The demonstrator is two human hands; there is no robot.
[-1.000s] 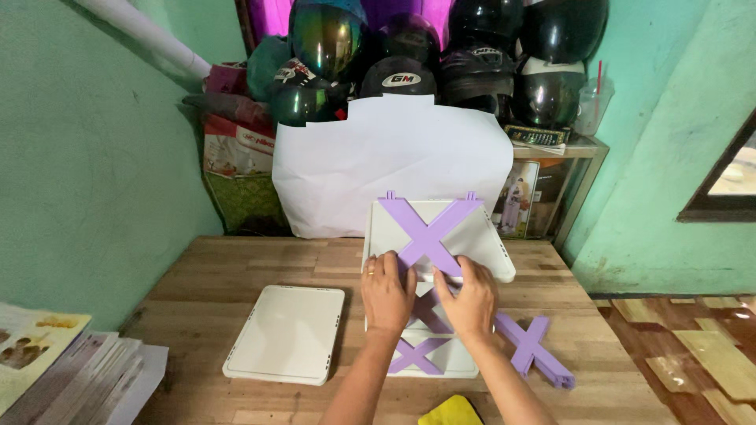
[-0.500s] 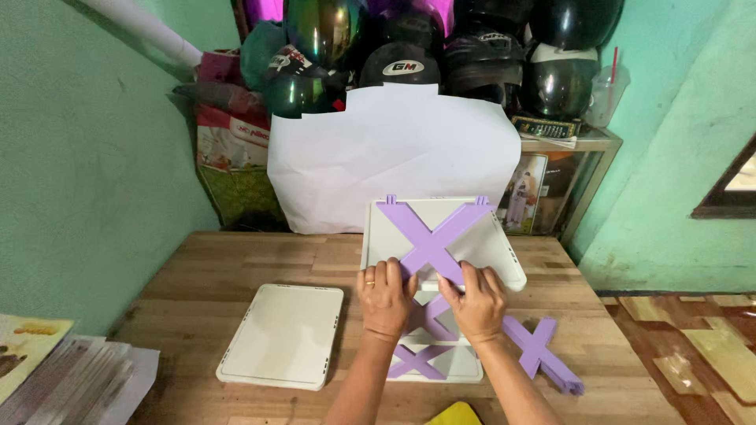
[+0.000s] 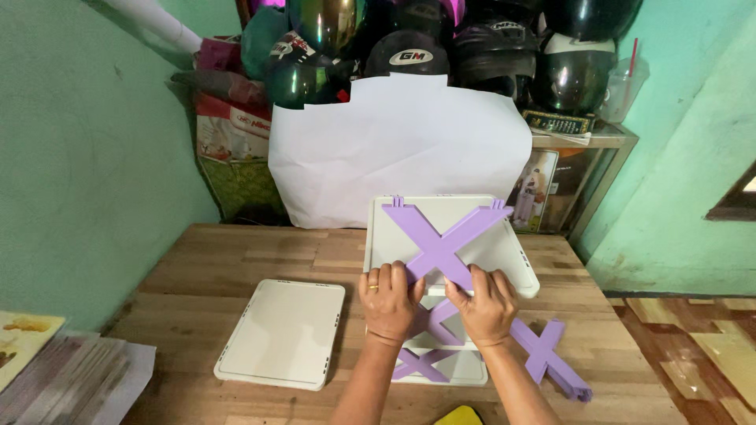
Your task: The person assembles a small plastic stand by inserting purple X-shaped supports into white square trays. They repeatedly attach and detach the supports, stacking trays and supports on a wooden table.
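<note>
Left hand and right hand each grip, fingers curled, the lower arms of a purple X-shaped brace, held against a tilted white panel above the wooden table.

The single view comes from a camera worn on the person's head, looking forward and steeply down over the wooden table from its near edge. It sits close enough that both forearms rise from the bottom edge, the left hand and right hand meeting near the middle of the frame. Farther off it takes in the helmets stacked beyond the table's far edge, the green wall at left, and a strip of floor at right.
</note>
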